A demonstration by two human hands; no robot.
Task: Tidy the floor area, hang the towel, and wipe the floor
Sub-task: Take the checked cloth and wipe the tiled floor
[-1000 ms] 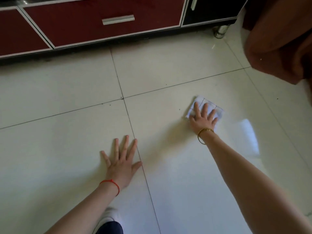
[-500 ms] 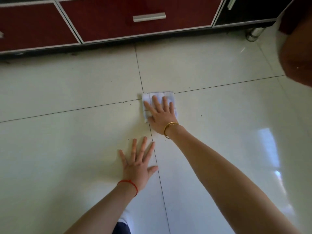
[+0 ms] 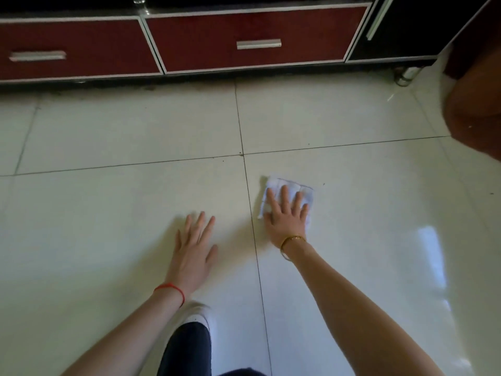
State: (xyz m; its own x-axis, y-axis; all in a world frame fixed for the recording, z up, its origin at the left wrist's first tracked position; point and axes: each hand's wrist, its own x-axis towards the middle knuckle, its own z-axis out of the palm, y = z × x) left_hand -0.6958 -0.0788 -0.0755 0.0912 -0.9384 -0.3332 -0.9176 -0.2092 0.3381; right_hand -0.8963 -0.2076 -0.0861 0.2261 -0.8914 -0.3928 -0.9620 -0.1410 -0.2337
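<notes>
Glossy cream floor tiles [image 3: 108,213] run up to a low cabinet with red drawers [image 3: 254,42]; dark grout lines cross just ahead of you. Your right hand [image 3: 287,215] lies flat on a small folded white cloth [image 3: 305,192], fingers [image 3: 284,194] straight and slightly spread, pressing it to the tile just right of the lengthwise grout line. Your left hand [image 3: 193,251] is planted palm-down on the bare tile left of that line, fingers wide, holding nothing (a brace, by the look of it). Wiping step, judging by the layout.

Handling: the cloth looks thin, light and soft, so it should slide easily on polished tile but bunch or unfold if you push from one edge. Keep the palm over its middle with fingertips reaching toward the far edge. To lift it, pinch a folded edge or corner; it won't hold shape. Wet or dry — can't tell. A brown rounded object [image 3: 477,109] sits at the far right.
</notes>
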